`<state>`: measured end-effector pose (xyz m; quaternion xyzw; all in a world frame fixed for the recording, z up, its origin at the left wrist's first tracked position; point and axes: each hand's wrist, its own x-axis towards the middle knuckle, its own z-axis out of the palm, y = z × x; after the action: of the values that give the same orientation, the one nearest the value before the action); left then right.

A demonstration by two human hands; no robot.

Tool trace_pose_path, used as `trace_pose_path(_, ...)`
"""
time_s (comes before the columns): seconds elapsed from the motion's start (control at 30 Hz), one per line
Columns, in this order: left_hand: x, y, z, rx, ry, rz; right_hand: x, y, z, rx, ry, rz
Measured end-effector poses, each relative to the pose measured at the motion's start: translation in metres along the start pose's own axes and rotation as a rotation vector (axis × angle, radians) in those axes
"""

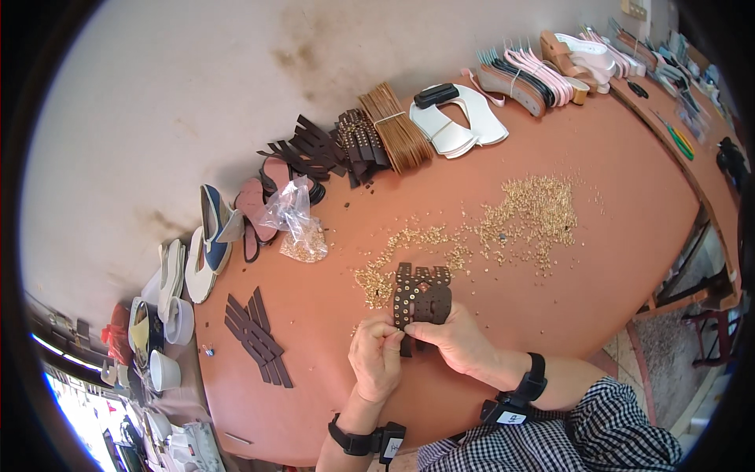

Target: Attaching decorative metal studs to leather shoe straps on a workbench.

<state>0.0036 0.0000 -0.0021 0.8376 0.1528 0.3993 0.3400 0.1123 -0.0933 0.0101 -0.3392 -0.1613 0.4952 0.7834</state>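
A dark brown shoe-upper piece (422,297) with cut-out straps and gold studs is held over the table between my two hands. My right hand (462,340) grips its lower right side, thumb on top and the other fingers hidden beneath. At the lower left edge my left hand (376,355) is closed in a pinch, its fingertips close to the right thumb. Whether a small stud is also between those fingertips, I cannot tell. Loose gold studs (543,208) lie scattered beyond the piece.
The brown table (314,377) carries unstudded dark straps (258,338) at left and a clear plastic bag (299,224) of studs. Along the wall stand studded straps (363,140), a tan strip bundle (395,130), white cut pieces (464,118), soles (535,75) and shoes (212,228). Pliers (678,141) lie far right.
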Motion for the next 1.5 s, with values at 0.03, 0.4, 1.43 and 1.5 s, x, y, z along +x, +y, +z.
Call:
trace_pose_path(0.03,0.000,0.000,0.000,0.008,0.007,0.000,0.000,0.000,0.000,-0.003,0.004,-0.004)
trace_pose_path(0.4,-0.001,0.014,0.000,-0.541,0.116,-0.401,-0.002,0.001,-0.003,-0.086,-0.016,0.031)
trace_pose_path(1.43,0.018,-0.010,-0.039,-0.409,0.295,-0.589,0.005,0.004,-0.008,0.011,0.125,0.073)
trace_pose_path(1.5,0.013,-0.028,-0.048,-0.149,0.159,-0.578,0.005,0.000,-0.009,0.035,0.142,0.058)
